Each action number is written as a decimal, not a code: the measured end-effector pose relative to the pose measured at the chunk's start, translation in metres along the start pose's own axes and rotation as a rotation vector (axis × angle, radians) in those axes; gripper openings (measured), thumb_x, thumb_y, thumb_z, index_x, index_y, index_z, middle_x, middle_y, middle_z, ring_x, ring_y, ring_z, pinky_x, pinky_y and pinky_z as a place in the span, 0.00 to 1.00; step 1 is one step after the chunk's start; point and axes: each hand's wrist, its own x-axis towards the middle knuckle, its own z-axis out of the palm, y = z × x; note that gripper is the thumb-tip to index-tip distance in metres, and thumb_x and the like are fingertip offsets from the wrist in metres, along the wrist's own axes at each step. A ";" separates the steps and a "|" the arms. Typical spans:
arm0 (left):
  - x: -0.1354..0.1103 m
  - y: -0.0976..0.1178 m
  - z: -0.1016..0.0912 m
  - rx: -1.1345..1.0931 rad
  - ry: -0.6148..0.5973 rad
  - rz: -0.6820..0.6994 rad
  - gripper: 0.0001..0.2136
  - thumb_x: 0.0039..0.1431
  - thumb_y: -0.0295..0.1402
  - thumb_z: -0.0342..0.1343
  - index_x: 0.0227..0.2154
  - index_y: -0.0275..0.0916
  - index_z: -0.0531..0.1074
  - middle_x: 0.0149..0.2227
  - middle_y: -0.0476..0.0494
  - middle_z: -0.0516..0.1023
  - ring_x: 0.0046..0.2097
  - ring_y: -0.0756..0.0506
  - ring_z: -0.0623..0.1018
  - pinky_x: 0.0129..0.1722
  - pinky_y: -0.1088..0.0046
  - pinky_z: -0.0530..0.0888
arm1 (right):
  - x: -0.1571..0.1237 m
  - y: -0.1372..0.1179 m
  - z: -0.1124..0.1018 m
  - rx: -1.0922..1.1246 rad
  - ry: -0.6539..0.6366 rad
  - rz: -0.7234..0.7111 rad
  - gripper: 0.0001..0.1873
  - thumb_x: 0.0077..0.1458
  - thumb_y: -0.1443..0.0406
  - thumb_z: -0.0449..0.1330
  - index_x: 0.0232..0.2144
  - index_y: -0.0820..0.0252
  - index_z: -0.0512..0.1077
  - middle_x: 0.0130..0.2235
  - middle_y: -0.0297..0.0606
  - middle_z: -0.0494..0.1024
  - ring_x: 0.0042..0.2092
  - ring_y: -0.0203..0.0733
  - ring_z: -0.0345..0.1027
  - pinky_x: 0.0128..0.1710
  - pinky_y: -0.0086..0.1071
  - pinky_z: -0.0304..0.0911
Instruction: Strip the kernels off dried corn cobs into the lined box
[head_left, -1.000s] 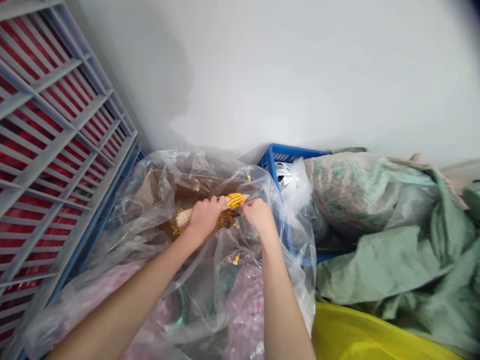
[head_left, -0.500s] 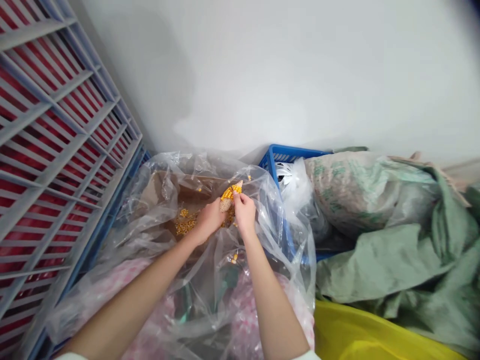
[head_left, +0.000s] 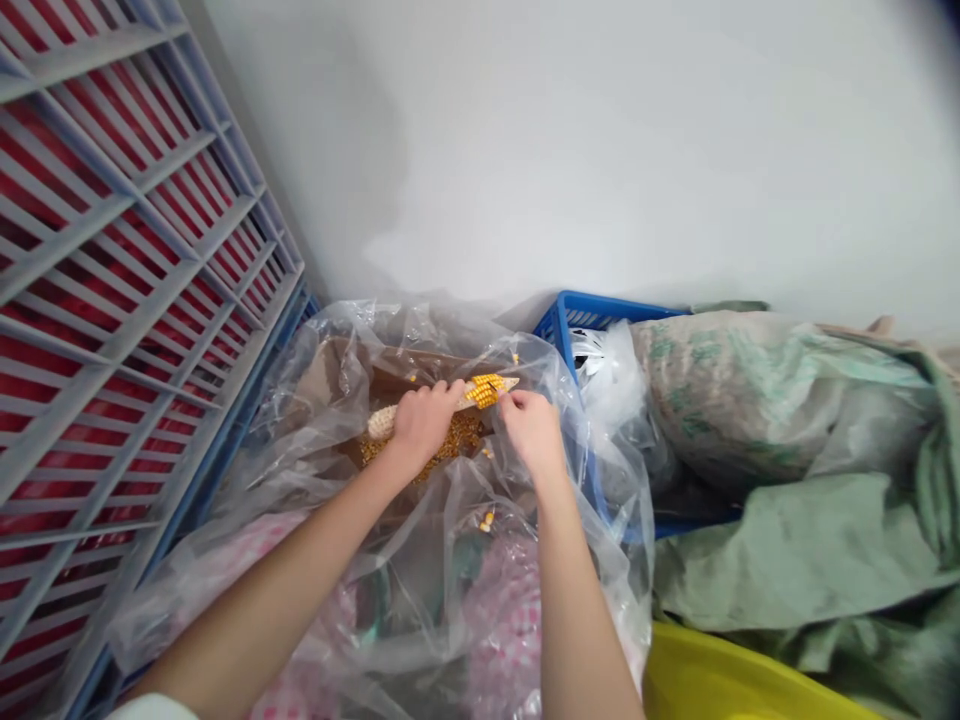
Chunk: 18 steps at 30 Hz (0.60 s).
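My left hand (head_left: 425,425) is wrapped round the middle of a corn cob (head_left: 486,391). The cob lies nearly level, its stripped pale end out to the left and yellow kernels left near its pointed right tip. Close by that tip is my right hand (head_left: 529,420), thumb and forefinger pinched together at the lower edge of the kernels; whether a kernel is between them is hidden. Below the cob, loose corn kernels (head_left: 457,440) lie in a cardboard box (head_left: 345,362) lined with a clear plastic sheet (head_left: 420,335). A few kernels (head_left: 487,521) rest on the plastic nearer me.
A slatted plastic crate (head_left: 142,190) with red behind it rises at left. To the right stands a blue basket (head_left: 559,325) with a plastic bag and a stuffed sack (head_left: 720,390). Green cloth (head_left: 817,550) and something yellow (head_left: 735,680) lie nearer. A white wall (head_left: 600,150) stands behind.
The cob has turned from tilted upward to nearly level, showing its bare left end. My right hand has shifted from on the kernels to beside the tip. The view has swung slightly left.
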 end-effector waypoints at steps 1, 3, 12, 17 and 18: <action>-0.001 0.001 0.002 0.013 0.007 0.024 0.11 0.59 0.27 0.40 0.44 0.40 0.61 0.37 0.42 0.73 0.38 0.44 0.76 0.31 0.72 0.67 | 0.001 0.001 -0.001 -0.012 -0.021 0.012 0.18 0.54 0.59 0.46 0.23 0.59 0.73 0.21 0.34 0.69 0.23 0.34 0.55 0.25 0.27 0.46; -0.002 0.003 0.007 0.033 0.018 0.072 0.11 0.60 0.27 0.41 0.43 0.40 0.62 0.36 0.42 0.73 0.37 0.44 0.75 0.31 0.71 0.66 | 0.001 0.004 -0.005 -0.033 -0.062 0.035 0.17 0.52 0.61 0.48 0.22 0.60 0.73 0.20 0.35 0.68 0.22 0.34 0.55 0.24 0.27 0.46; -0.001 0.011 0.011 0.037 0.084 0.117 0.10 0.61 0.29 0.40 0.43 0.40 0.63 0.35 0.42 0.73 0.36 0.44 0.75 0.30 0.70 0.65 | -0.004 0.018 -0.015 -0.071 -0.120 0.084 0.15 0.49 0.61 0.51 0.18 0.59 0.72 0.18 0.35 0.68 0.21 0.34 0.56 0.25 0.28 0.47; -0.001 0.012 0.010 0.035 0.100 0.097 0.11 0.61 0.29 0.39 0.43 0.40 0.63 0.35 0.42 0.73 0.35 0.44 0.75 0.29 0.70 0.65 | -0.005 0.020 -0.023 -0.025 -0.110 0.085 0.17 0.50 0.59 0.49 0.17 0.59 0.70 0.17 0.33 0.67 0.21 0.34 0.57 0.24 0.27 0.48; -0.001 0.013 0.011 0.035 0.098 0.098 0.11 0.61 0.29 0.39 0.43 0.40 0.63 0.35 0.42 0.73 0.35 0.44 0.75 0.29 0.70 0.65 | -0.005 0.020 -0.024 -0.017 -0.104 0.089 0.17 0.50 0.59 0.49 0.17 0.59 0.70 0.17 0.33 0.67 0.21 0.33 0.57 0.24 0.27 0.48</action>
